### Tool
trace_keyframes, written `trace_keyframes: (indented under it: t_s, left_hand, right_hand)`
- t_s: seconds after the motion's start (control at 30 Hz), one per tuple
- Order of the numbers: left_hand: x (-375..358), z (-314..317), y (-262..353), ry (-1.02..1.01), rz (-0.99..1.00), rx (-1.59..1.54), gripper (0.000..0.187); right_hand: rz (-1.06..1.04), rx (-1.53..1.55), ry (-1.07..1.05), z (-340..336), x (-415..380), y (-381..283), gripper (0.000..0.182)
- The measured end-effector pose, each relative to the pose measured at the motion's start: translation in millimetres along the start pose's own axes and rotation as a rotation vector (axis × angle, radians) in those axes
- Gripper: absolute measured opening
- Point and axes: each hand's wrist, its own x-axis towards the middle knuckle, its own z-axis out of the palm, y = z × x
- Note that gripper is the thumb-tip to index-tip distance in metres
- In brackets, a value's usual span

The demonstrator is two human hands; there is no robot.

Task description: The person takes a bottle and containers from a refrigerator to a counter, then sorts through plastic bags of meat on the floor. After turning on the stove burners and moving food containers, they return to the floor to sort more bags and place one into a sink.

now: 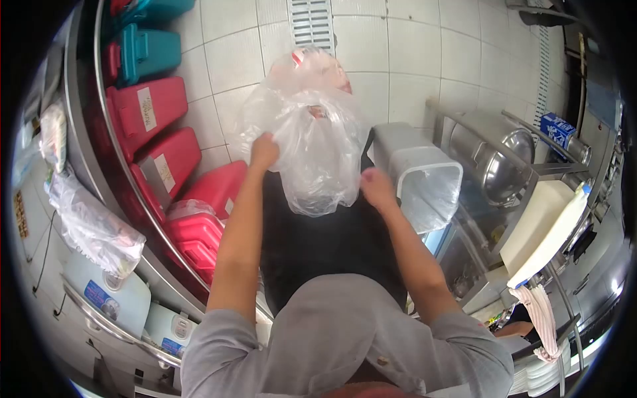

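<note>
A large clear plastic bag (322,159) spreads in front of my knees, its near part resting over my dark trousers or apron. Toward the floor, the bag's far end shows something pinkish with red marks (322,69), blurred by the plastic. My left hand (264,151) is closed on the bag's left edge. On the opposite side, my right hand (378,188) has its fingers curled at the bag's right edge, and the pinch itself is partly hidden. Just right of that hand stands a grey metallic-looking bin (431,169), tilted in view, its mouth facing me.
Red lidded bins (149,113) and teal bins (149,53) line the left under a metal counter. A floor drain grate (310,23) lies ahead in the tiles. At right are a steel pot (514,166), a blue box (556,129) and a white board (544,232).
</note>
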Motion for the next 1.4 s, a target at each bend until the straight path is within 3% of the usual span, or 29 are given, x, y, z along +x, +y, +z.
trace_keyframes:
  t_s: [0.1, 0.17, 0.33, 0.4, 0.47, 0.57, 0.63, 0.7, 0.73, 0.8, 0.87, 0.97, 1.0, 1.1, 1.17, 1.27, 1.3, 1.37, 1.4]
  left_hand:
    - [-28.6, -46.6, 24.9, 0.112, 0.033, -0.192, 0.027]
    - [-38.8, -70.3, 42.4, 0.081, 0.065, -0.369, 0.027]
    - [-29.2, -124.9, 67.2, 0.211, 0.253, -0.321, 0.025]
    - [-16.9, -144.8, 67.6, 0.293, 0.304, -0.236, 0.025]
    - [0.2, -157.8, 74.1, 0.275, 0.233, -0.216, 0.032]
    - [8.3, -167.0, 82.0, 0.324, 0.249, -0.286, 0.059]
    - [4.0, -161.3, 68.5, 0.418, 0.286, -0.327, 0.082]
    - [-15.0, -142.3, 35.7, 0.551, 0.314, -0.312, 0.105]
    - [-25.1, -118.4, 18.0, 0.505, 0.146, -0.339, 0.124]
    - [-31.8, -52.0, 3.0, 0.250, -0.136, -0.757, 0.132]
    - [-20.1, 31.2, -4.9, 0.090, -0.241, -0.847, 0.136]
    - [25.6, 116.7, -35.8, 0.091, -0.258, -0.674, 0.132]
    - [38.8, 133.4, -51.9, 0.088, -0.250, -0.656, 0.129]
    - [50.0, 125.4, -81.7, -0.112, -0.380, -0.566, 0.123]
    - [43.7, 115.2, -88.7, -0.199, -0.481, -0.442, 0.120]
    - [37.9, 114.0, -89.3, -0.106, -0.559, -0.243, 0.117]
    - [41.3, 127.1, -96.5, -0.078, -0.579, -0.294, 0.112]
    - [48.9, 191.0, -140.9, -0.029, -0.625, -0.395, 0.101]
    - [70.2, 230.7, -194.9, -0.666, -0.588, -0.685, 0.066]
  right_hand:
    - [-0.458, 0.330, 0.500, -65.4, -20.3, -93.2, 0.019]
    - [-0.799, 0.255, 0.217, -39.5, 11.9, -121.8, 0.018]
    - [-0.329, -0.256, 0.031, 104.2, 159.0, -76.5, 0.049]
    - [-0.212, -0.336, -0.471, 154.5, 143.5, -44.9, 0.056]
    - [-0.077, -0.414, -0.973, 188.5, 104.3, -19.1, 0.065]
    - [-0.249, -0.594, -1.136, 190.3, 107.0, -49.5, 0.064]
    - [-0.221, -0.106, -0.342, 188.4, 129.8, -54.3, 0.069]
    - [-0.510, 0.098, 0.204, 155.8, 171.6, -85.3, 0.074]
    - [-0.475, 0.148, 0.155, 137.8, 193.1, -102.5, 0.075]
    - [-0.413, 0.139, -0.017, 119.9, 226.7, -121.6, 0.075]
    - [-0.378, 0.025, -0.264, 119.0, 252.2, -133.7, 0.073]
    - [-0.535, 0.007, -0.315, 95.9, 255.4, -169.0, 0.062]
    - [-0.489, 0.205, -0.320, 106.9, 284.7, -165.1, 0.062]
    - [0.002, 1.043, -0.256, 72.0, 321.9, -205.9, 0.060]
    - [-0.287, 1.126, -0.504, 45.6, 359.5, -214.6, 0.055]
    - [-0.214, 1.189, 0.004, 51.1, 352.5, -214.0, 0.044]
    - [-0.430, 0.754, 0.075, 64.7, 356.8, -194.0, 0.046]
    - [-0.357, -0.006, 0.001, 114.9, 330.2, -141.7, 0.057]
    - [-0.367, -0.363, -0.047, 139.4, 316.4, -116.4, 0.066]
